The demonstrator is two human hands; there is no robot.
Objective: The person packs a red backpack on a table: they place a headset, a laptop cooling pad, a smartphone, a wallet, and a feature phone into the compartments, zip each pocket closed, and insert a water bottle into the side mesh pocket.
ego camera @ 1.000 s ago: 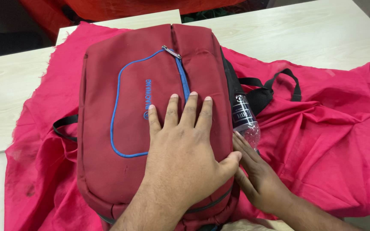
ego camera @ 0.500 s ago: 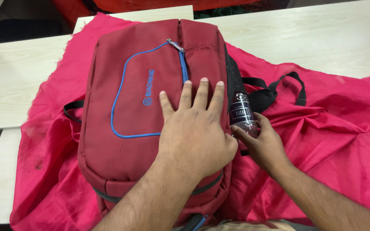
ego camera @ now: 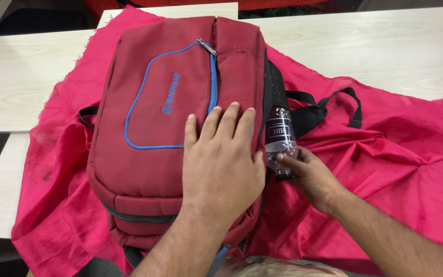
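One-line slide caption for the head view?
Left hand flat on red backpack; right hand grips clear bottle beside it.

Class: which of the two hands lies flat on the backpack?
The left hand, palm down on the red backpack; the right hand grips the clear bottle beside it.

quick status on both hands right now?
Left hand: open, flat on the red backpack.
Right hand: fingers closed on the clear bottle.

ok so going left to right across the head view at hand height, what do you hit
pink cloth → red backpack → left hand flat on it → clear water bottle → right hand → more pink cloth
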